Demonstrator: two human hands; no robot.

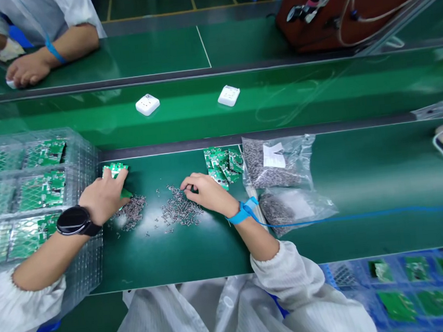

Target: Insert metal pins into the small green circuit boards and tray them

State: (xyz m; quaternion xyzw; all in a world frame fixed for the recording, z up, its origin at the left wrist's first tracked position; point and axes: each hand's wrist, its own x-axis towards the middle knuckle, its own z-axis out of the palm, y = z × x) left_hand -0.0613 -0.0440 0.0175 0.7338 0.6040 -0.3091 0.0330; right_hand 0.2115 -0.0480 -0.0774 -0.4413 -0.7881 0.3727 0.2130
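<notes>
My left hand, wearing a black watch, grips a green circuit board with the fingers over its far part and the thumb nearer to me. The palm and fingers cover much of that board. Right beside it lies a small heap of tiny metal parts. My right hand, with a blue wrist strap, is at the edge of another heap of metal parts. Its thumb and fingers are pinched together; whatever is between them is too small to make out. Several circuit boards lie just beyond that hand.
Clear plastic trays of circuit boards stand at left. Two bags of metal parts lie at right. White square pieces rest on the green belt. Blue trays sit lower right. A co-worker's hand is opposite.
</notes>
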